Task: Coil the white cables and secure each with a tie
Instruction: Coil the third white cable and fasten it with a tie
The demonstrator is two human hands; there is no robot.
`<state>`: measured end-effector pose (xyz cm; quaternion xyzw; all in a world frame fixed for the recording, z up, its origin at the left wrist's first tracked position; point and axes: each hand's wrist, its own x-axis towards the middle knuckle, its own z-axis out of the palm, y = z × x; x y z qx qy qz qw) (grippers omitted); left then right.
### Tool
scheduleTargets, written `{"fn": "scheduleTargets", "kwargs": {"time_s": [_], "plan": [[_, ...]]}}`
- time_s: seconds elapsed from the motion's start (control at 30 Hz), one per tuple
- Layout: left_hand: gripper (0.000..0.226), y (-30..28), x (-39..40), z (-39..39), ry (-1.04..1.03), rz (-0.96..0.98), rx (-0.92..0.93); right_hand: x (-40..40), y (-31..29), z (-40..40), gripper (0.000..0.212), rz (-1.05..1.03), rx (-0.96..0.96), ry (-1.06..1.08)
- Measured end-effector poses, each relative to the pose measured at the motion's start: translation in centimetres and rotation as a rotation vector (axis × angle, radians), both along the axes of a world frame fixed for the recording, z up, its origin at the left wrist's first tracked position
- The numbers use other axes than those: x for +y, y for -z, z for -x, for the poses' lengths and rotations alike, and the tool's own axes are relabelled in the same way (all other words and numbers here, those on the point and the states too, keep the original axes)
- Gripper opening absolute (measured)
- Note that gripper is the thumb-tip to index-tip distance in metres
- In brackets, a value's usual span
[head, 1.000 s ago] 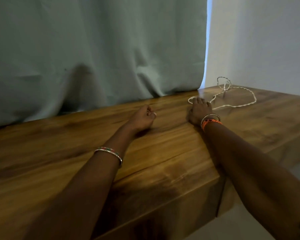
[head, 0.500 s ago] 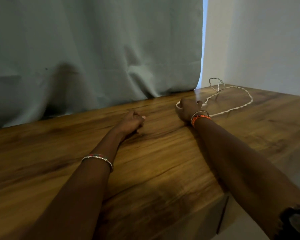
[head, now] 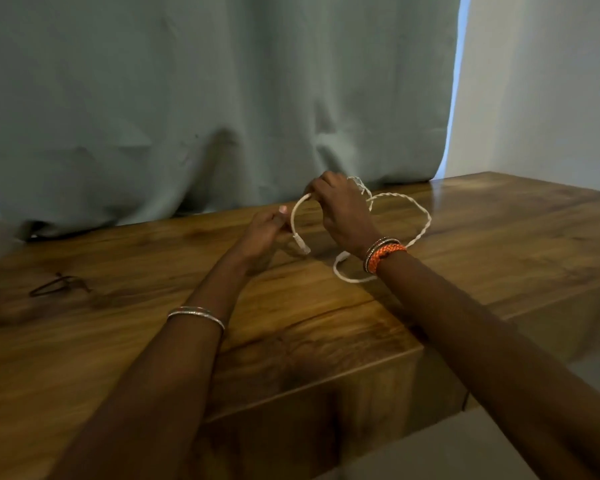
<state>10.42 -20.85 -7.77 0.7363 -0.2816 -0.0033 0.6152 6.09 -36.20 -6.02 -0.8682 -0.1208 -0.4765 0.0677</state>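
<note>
Both hands, which a moment ago lay on the worktop with the white cable flat beyond them, have come up with it: coiling has evidently begun. The right hand grasps the cable from above, forming a raised arc; the left hand pinches that arc near its plug end. The remaining length trails in a loose loop on the worktop, behind and under the right wrist.

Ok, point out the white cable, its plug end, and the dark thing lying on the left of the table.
white cable (head: 425,221), head view, on the twisted loop's right bend.
plug end (head: 302,247), head view, on the connector hanging below the left hand.
dark thing (head: 58,285), head view, on its middle; too blurred to identify.
</note>
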Motion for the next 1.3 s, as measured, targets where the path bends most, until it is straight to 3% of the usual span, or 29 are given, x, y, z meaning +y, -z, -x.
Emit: {"fn": "scheduleTargets", "kwargs": {"time_s": [0.03,0.17,0.23,0.33,0.43,0.5,0.63,0.9,1.0,1.13,1.23,1.3], "plan": [[0.041,-0.4,1.5,0.7,0.066,0.068,0.093,1.5,-0.2,0.2,0.011,-0.041,-0.042,-0.048],[0.045,-1.4,7.1,2.3,0.311,0.224,0.327,6.6,-0.2,-0.3,0.023,-0.225,0.004,-0.178],[0.036,-1.7,9.6,3.0,0.332,0.294,0.349,8.8,0.2,-1.2,0.027,-0.292,0.047,-0.163],[0.031,-1.6,12.7,3.4,0.336,0.383,0.388,11.5,1.6,-2.6,0.014,-0.352,0.135,-0.068],[0.037,-1.6,14.3,3.0,0.295,0.445,0.389,13.2,2.9,-3.4,0.025,-0.390,0.244,0.003],[0.039,-1.8,14.4,2.7,0.257,0.495,0.351,13.8,3.5,-3.7,0.025,-0.362,0.345,0.066],[0.034,-1.8,14.5,2.4,0.180,0.618,0.294,15.5,4.4,-3.2,0.029,-0.118,0.518,0.230],[0.026,-1.1,14.4,2.7,-0.003,0.414,0.160,17.3,3.8,-0.2,0.028,0.112,0.568,0.147],[0.030,-1.0,14.2,3.0,-0.075,0.402,0.204,17.7,3.5,1.3,0.025,0.167,0.582,0.030],[0.024,-0.9,14.5,2.8,-0.148,0.306,0.280,18.7,3.3,3.4,0.015,0.256,0.475,-0.056],[0.027,-0.7,14.3,2.8,-0.207,0.155,0.231,18.7,2.9,4.3,0.017,0.334,0.350,-0.082],[0.029,-0.6,14.2,2.4,-0.247,0.170,0.197,18.1,2.5,4.6,0.016,0.346,0.309,-0.101]]}}
